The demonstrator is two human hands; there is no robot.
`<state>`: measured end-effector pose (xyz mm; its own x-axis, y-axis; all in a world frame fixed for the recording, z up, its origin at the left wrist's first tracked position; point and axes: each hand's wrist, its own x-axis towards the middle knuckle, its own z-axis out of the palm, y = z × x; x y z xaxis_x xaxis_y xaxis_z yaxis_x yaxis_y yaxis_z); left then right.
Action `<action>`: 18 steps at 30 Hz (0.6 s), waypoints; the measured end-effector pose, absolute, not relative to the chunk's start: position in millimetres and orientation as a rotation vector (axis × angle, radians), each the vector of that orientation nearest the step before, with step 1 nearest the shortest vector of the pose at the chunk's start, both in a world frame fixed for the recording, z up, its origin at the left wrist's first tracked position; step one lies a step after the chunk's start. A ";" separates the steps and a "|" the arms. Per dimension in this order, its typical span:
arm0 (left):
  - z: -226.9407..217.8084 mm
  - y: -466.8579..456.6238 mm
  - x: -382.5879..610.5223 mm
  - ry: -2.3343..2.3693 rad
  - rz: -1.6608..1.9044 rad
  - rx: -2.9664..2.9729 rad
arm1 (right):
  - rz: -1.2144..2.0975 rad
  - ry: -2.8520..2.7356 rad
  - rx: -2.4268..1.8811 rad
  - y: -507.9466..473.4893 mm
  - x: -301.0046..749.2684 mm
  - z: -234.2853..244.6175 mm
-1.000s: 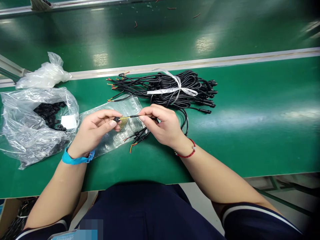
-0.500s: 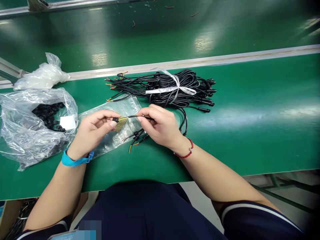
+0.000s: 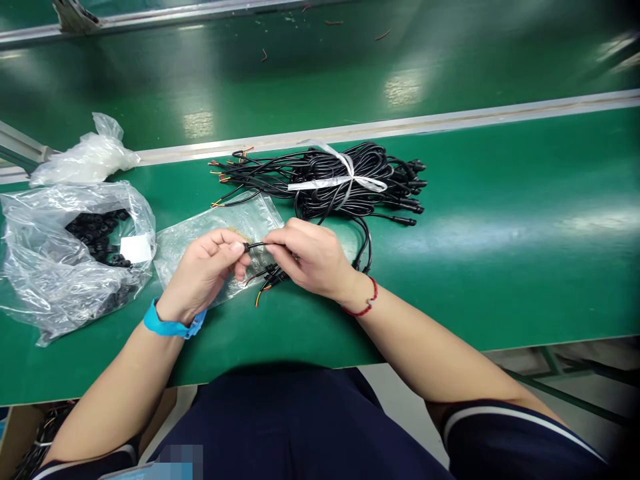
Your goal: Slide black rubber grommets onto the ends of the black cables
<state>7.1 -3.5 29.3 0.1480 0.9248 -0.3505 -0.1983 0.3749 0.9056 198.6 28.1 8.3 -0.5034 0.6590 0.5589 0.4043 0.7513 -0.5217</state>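
Observation:
Between thumb and index finger, my left hand (image 3: pixel 213 267) pinches a small black cable fitting (image 3: pixel 246 247). My right hand (image 3: pixel 313 257) is closed on a thin black cable (image 3: pixel 257 245), which runs into that fitting; the coloured wire ends are hidden by the left fingers. Beneath the hands lies a clear flat plastic bag (image 3: pixel 187 237), its yellowish contents mostly covered by my left hand. Just below the right fingers rest a few cable ends with black fittings (image 3: pixel 273 273) and bare coloured wires.
A bundle of black cables (image 3: pixel 345 177), tied with white strip, lies behind my hands. To the left, an open plastic bag (image 3: pixel 35 267) holds many black fittings (image 3: pixel 95 233) and a white label (image 3: pixel 135 249). Another bag (image 3: pixel 85 160) of whitish contents stands behind it.
My left hand has moved right, towards the right hand. The fitting has slid along the cable, past the yellow wire and onto the black sheath.

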 end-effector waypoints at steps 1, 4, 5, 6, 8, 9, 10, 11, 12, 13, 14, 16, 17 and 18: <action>28.2 -4.0 7.6 1.124 0.987 0.833 | 0.403 -2.180 -0.796 28.1 199.1 8.3; 24.3 -5.6 8.6 1.173 1.069 0.975 | 0.541 -2.144 -0.778 27.5 199.7 10.5; 23.3 -6.1 9.1 1.197 1.093 1.050 | 0.635 -2.105 -0.769 27.3 199.6 11.8; 22.6 -6.6 9.6 1.219 1.120 1.133 | 0.739 -2.062 -0.761 27.1 199.3 13.3; 22.0 -7.5 10.6 1.249 1.166 1.300 | 0.933 -1.977 -0.772 26.8 198.5 16.1; 21.8 -7.9 11.0 1.244 1.185 1.378 | 1.010 -1.939 -0.793 26.8 198.1 17.3; 21.6 -8.4 11.1 1.226 1.196 1.446 | 1.070 -1.903 -0.821 26.8 197.6 18.3; 21.1 -8.8 11.1 1.202 1.201 1.500 | 1.113 -1.870 -0.848 26.8 197.3 19.0; 20.4 -9.2 11.0 1.177 1.201 1.542 | 1.141 -1.844 -0.869 26.9 197.0 19.4; 19.5 -9.6 10.8 1.156 1.205 1.572 | 1.159 -1.825 -0.881 26.9 196.9 19.8; 18.4 -10.0 10.6 1.141 1.212 1.590 | 1.173 -1.815 -0.882 26.9 196.9 20.0; 16.6 -10.7 10.7 1.135 1.223 1.577 | 1.197 -1.811 -0.869 26.7 197.1 20.5; 16.0 -11.1 11.2 1.135 1.227 1.553 | 1.206 -1.812 -0.862 26.6 197.3 20.7; 15.7 -11.4 11.9 1.138 1.228 1.522 | 1.211 -1.813 -0.857 26.4 197.6 21.0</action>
<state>11.9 -11.4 15.7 0.1035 0.9721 0.2107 0.1365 -0.2237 0.9651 197.6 26.4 21.0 -0.4705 0.8509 0.2338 0.1103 0.3195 -0.9411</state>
